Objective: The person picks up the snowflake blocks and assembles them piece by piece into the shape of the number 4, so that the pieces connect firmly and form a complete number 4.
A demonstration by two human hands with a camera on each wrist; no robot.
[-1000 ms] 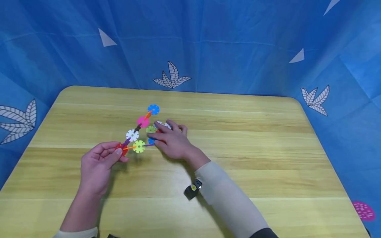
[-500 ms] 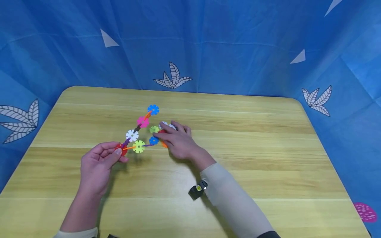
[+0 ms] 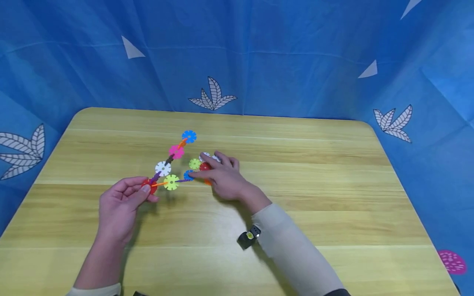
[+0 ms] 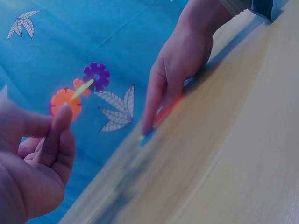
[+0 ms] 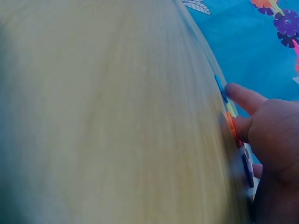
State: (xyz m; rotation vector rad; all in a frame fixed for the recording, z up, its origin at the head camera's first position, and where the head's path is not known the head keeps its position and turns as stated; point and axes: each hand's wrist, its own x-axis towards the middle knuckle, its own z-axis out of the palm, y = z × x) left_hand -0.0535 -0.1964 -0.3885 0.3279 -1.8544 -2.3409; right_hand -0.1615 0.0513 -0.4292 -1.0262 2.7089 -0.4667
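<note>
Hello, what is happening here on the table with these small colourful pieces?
A person is handling plastic snowflake discs on a wooden table. The left hand pinches the red end disc of a joined chain of discs, lifted above the table. The right hand lies over a small pile of loose discs, with the index finger touching a blue disc.

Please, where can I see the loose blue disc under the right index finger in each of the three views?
Head: blue disc at centre left, beside the chain.
Left wrist: blue disc in the middle, at the fingertip.
Right wrist: blue disc right of centre, edge-on.
Shared landmark: right hand, which touches the disc.
</note>
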